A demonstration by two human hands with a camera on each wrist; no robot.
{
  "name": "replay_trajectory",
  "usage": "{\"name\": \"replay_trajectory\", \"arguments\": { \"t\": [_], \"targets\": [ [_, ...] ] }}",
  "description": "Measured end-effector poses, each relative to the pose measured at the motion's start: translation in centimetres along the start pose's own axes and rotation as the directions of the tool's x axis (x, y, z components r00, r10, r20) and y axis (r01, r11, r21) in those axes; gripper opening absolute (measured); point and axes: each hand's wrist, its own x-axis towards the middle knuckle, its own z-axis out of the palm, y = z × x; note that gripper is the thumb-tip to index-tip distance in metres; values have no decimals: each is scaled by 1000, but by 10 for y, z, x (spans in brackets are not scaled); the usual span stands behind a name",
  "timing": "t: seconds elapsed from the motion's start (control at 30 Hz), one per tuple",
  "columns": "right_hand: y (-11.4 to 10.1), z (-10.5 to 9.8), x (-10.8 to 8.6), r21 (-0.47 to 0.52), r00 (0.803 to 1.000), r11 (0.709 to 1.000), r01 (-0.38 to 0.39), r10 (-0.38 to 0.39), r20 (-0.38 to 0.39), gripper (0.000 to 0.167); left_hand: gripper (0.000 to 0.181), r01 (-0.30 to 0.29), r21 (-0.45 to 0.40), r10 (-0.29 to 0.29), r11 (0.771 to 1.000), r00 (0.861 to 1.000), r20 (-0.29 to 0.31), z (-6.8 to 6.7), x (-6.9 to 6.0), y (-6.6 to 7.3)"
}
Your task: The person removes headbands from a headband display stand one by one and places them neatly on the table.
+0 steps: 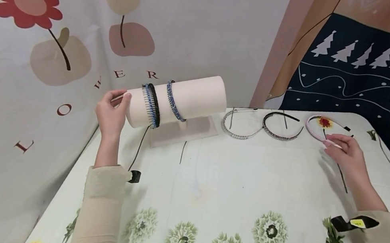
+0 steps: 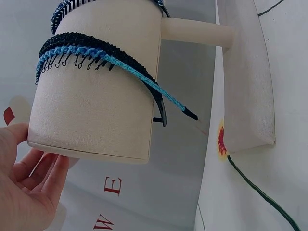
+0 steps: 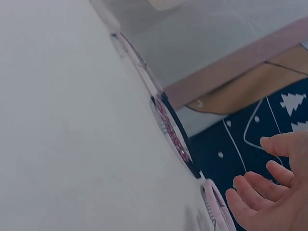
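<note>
Left hand (image 1: 112,109): the near end of the roll is grasped at its rim; the fingers are bent against that end.
Left sleeve (image 1: 102,207): beige; a black strap (image 1: 135,176) is seen at the cuff.
Roll (image 1: 203,94): cream, lying sideways, slightly slanted; it is carried above the desk (image 1: 232,174) by a short post on a pale base (image 1: 205,130).
Blue band (image 1: 149,102): worn round the roll, toothed, nearest the left hand.
Black band (image 1: 155,107): set just beside the blue one, on its right; the two are seen partly overlapped in the left wrist view.
Glitter band (image 1: 173,102): worn round the roll farther right, apart from the first pair.
Silver band (image 1: 238,136): laid on the desk, right of the base.
Dark band (image 1: 281,137): laid just beside the silver one.
Pink band (image 1: 308,127): laid on the desk at the right end of the row, partly covered by the fingers.
Right hand (image 1: 348,155): held at the pink band, released, fingers loosely bent; whether the band is touched cannot be told.
Backdrop: a flower print is hung at left, a navy cloth (image 1: 357,88) with white trees at right.
</note>
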Motion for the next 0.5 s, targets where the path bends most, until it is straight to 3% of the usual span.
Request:
{"name": "replay_trajectory", "arguments": {
  "t": [0.23, 0.5],
  "targets": [
    [0, 21, -13, -4, 989, 998, 58, -57, 135, 29, 38, -2, -5, 2, 1000, 1000, 3, 1, 1, -2],
    [-4, 43, -21, -62, 973, 991, 119, -104, 204, 30, 40, 11, 0, -11, 1000, 1000, 6, 0, 2, 2]
  ]
}}
